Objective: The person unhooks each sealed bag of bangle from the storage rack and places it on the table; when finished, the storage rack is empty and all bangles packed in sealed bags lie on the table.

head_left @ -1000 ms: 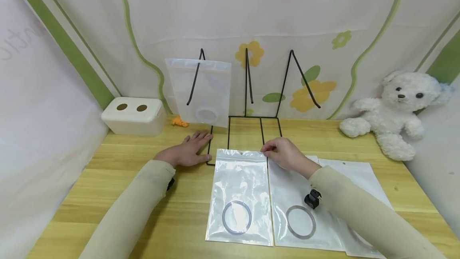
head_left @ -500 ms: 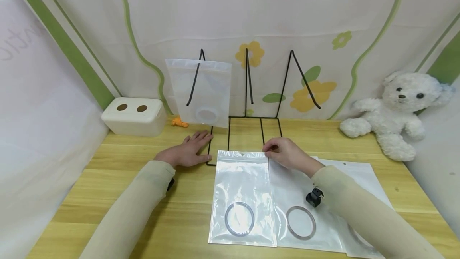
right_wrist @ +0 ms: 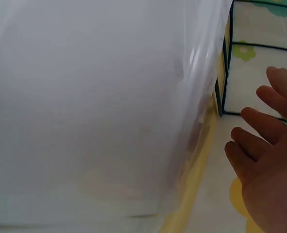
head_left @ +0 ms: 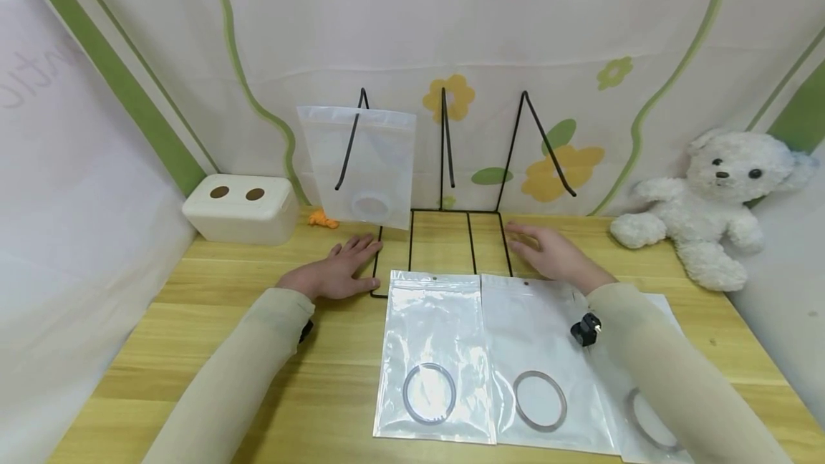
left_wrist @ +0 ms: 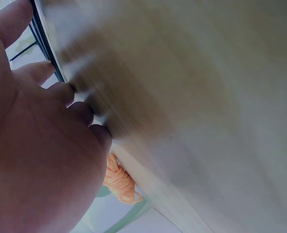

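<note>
My left hand (head_left: 338,268) lies palm down with spread fingers, its fingertips at the left base wire of a black wire rack (head_left: 472,242). My right hand (head_left: 556,256) is empty, fingers loosely extended beside the rack's right base wire, just above the bags. A clear-fronted zip bag (head_left: 435,328) with a ring (head_left: 407,394) lies in front of the rack. Beside it lies a second zip bag (head_left: 535,335) with a ring. A third zip bag (head_left: 620,396) is partly hidden by my right forearm. Another zip bag (head_left: 387,156) hangs from the rack's left prong.
A white box (head_left: 241,213) with two round holes stands at the back left, a small orange bundle (head_left: 322,218) beside it. At the back right sits a white teddy bear (head_left: 715,199). A patterned curtain (head_left: 399,20) rises behind the wooden table (head_left: 193,335).
My right hand has let go of the left zip bag's top corner and moved right, fingers opening. That bag shifted slightly right before release. My left hand has stayed put.
</note>
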Tool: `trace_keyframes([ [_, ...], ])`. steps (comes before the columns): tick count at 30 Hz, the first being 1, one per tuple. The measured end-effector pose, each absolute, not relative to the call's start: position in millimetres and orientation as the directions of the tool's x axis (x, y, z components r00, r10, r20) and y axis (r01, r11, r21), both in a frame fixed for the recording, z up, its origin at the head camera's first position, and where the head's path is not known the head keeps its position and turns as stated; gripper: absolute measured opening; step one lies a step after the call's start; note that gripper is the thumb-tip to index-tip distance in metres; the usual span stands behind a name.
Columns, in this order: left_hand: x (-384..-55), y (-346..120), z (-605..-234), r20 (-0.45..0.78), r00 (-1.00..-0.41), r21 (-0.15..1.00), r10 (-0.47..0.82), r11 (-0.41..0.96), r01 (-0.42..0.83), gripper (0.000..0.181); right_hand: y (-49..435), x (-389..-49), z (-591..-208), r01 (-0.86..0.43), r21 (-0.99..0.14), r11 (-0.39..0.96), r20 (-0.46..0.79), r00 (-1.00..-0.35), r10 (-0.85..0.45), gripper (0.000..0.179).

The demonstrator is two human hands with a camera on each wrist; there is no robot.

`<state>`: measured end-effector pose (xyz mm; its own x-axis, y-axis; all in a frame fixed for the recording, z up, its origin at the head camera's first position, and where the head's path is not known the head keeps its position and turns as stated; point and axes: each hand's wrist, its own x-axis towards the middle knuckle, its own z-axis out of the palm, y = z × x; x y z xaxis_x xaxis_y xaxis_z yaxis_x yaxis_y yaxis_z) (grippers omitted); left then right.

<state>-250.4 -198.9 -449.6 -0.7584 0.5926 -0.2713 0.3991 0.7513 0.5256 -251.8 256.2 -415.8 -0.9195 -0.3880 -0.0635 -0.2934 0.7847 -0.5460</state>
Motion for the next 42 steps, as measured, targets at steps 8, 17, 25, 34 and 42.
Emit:
trace_keyframes([
  [8,-244,-195,-437,-0.285,-0.75,0.548,0.597,0.744,0.383,0.09,272,-268,-427,-0.307,-0.489,0.816,-0.185,-0.878,-0.441,0.068],
  [17,-244,-192,-435,-0.288,-0.746,0.543,0.601,0.744,0.39,0.088,269,-275,-429,-0.355,-0.447,0.821,-0.22,-0.846,-0.486,0.069],
  [25,-243,-193,-431,-0.289,-0.742,0.552,0.605,0.738,0.388,0.091,266,-273,-426,-0.357,-0.434,0.827,-0.238,-0.84,-0.487,0.07],
  [34,-240,-185,-416,-0.34,-0.748,0.468,0.57,0.793,0.39,0.083,264,-274,-422,-0.322,-0.43,0.844,-0.286,-0.838,-0.465,0.069],
  [42,-238,-193,-416,-0.32,-0.772,0.492,0.549,0.793,0.36,0.083,263,-275,-422,-0.31,-0.441,0.842,-0.3,-0.834,-0.463,0.071],
])
